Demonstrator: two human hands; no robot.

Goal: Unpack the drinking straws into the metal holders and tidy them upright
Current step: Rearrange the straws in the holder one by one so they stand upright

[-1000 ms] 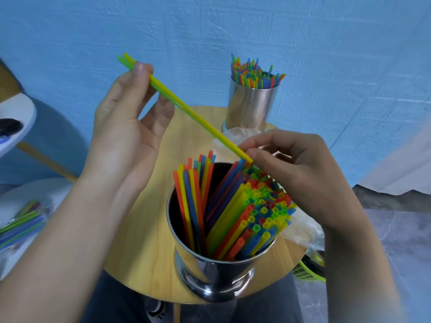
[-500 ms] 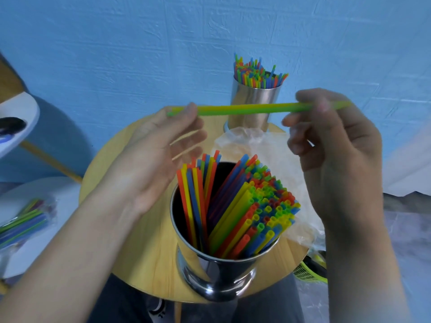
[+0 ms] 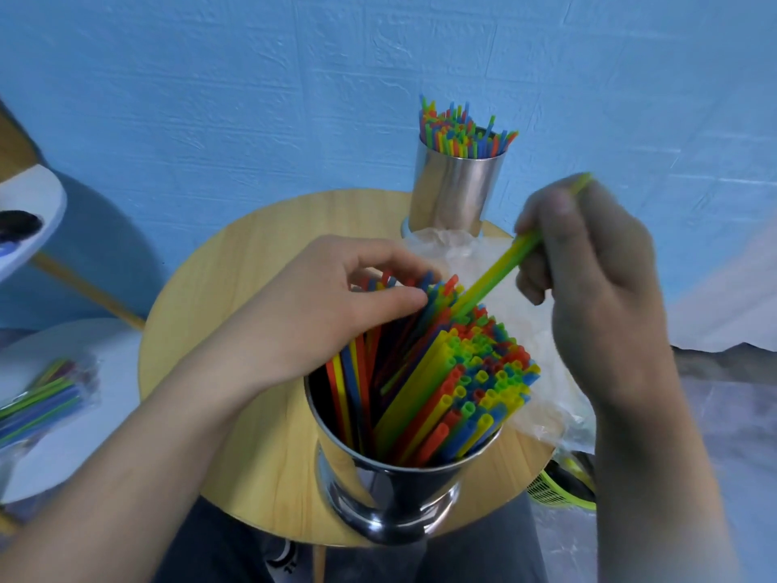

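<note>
A shiny metal holder [image 3: 391,494] stands at the near edge of the round wooden table [image 3: 218,288], packed with coloured straws [image 3: 471,380] that lean to the right. My left hand [image 3: 336,296] rests on the straw tips at the holder's back, its fingers curled over them. My right hand [image 3: 588,279] pinches a yellow-green straw [image 3: 496,275] whose lower end pokes down among the straws in the holder. A second metal holder [image 3: 456,191], full of upright straws, stands at the table's far edge.
Crumpled clear plastic wrapping [image 3: 542,330] lies on the table between the two holders. A packet of straws [image 3: 38,397] lies on a white surface to the left. A white round table edge [image 3: 38,212] is at far left. A green mesh basket [image 3: 563,486] sits below right.
My right hand has tilted the yellow-green straw from level to slanting, with its lower end now in the near holder. My left hand let go of it and dropped onto the straw tips.
</note>
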